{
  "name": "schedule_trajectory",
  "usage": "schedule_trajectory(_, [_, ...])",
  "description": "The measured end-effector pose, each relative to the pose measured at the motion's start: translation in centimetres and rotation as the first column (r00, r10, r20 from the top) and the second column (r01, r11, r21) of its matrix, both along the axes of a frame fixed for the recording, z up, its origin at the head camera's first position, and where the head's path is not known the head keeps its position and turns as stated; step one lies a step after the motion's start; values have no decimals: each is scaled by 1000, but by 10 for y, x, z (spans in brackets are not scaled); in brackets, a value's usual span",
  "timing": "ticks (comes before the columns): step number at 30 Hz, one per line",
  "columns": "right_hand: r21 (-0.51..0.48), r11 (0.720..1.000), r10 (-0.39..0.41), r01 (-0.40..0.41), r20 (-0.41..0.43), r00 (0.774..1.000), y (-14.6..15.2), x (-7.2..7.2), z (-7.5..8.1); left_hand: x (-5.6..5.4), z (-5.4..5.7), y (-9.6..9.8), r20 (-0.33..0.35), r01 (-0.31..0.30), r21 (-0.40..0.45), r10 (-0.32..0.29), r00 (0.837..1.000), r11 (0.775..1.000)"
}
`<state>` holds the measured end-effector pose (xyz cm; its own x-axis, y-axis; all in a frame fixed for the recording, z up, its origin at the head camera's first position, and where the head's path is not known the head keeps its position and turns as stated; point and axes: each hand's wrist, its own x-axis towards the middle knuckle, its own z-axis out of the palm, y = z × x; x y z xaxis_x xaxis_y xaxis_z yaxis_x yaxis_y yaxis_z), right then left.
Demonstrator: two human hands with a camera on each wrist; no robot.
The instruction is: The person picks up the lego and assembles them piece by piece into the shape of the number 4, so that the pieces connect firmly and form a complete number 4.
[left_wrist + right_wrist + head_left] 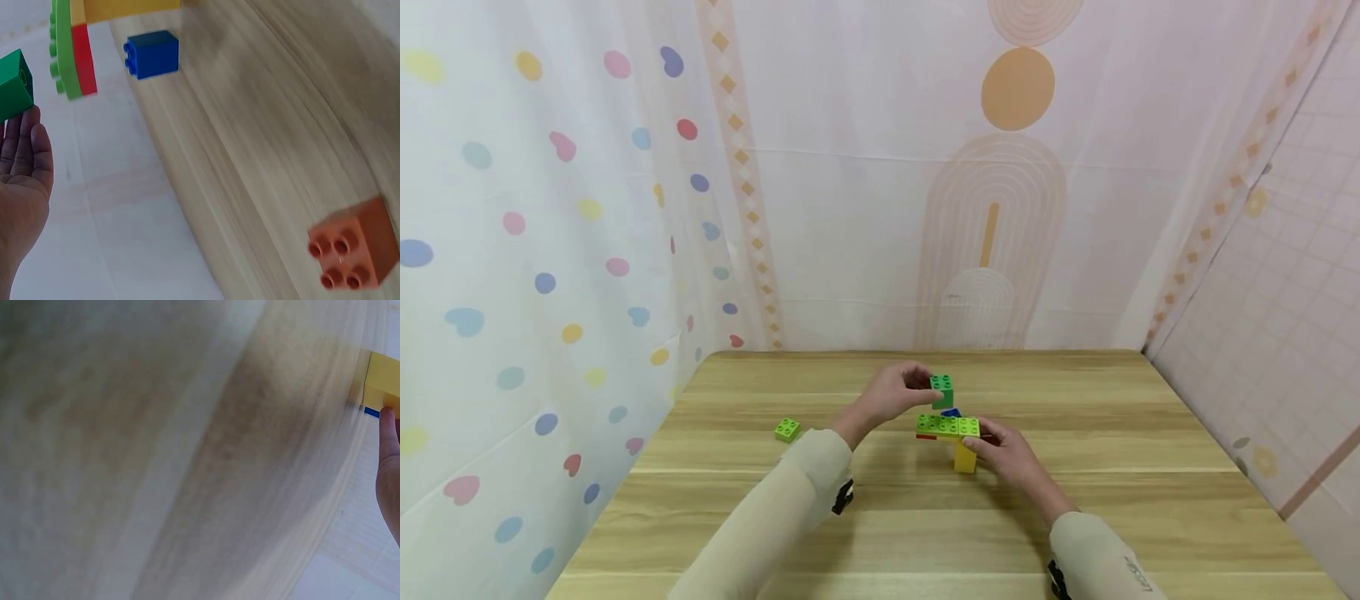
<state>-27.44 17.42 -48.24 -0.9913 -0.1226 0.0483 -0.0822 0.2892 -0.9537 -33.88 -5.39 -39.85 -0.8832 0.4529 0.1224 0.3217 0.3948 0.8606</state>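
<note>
My left hand (897,393) pinches a green toy building brick (942,393) by its side, with its studs up. The brick is above and apart from a built piece made of several joined bricks. Light green bricks (937,425) form this piece's top, a red brick (927,437) lies under its left end, and a yellow part (966,458) forms an upright leg at the right. Around the leg's upper right end, my right hand (1011,457) holds the piece between thumb and fingers. A blue brick (155,55) stands on the table behind it, mostly hidden in the head view.
A loose light green brick (787,430) lies on the wooden table (925,542), left of my left forearm. An orange brick (356,247) is on the table in the left wrist view, hidden in the head view. Patterned curtains (850,250) surround the table's back and sides.
</note>
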Motion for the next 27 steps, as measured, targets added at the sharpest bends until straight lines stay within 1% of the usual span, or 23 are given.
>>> schedule_trajectory(4, [-13,1000,17,-17,0,1000,1,1,1,3,-2,11,-4,41,4,-41,999,999])
schedule_trajectory(8, [-13,999,38,-38,-16,999,2,1,2,6,-5,21,-4,60,-15,-60,998,998])
schedule_trajectory(12, [-7,999,54,-54,-24,998,1,1,1,7,-8,28,3,81,-12,-81,997,997])
schedule_trajectory(18, [7,998,55,-55,-25,998,0,1,-2,9,-11,30,34,115,6,-115,993,993])
schedule_trajectory(24, [-1,998,67,-67,-19,998,-1,0,-2,8,-14,29,38,118,2,-118,992,993])
schedule_trajectory(27, [-2,997,73,-73,-19,997,-1,-1,-3,8,-14,28,39,120,6,-120,992,993])
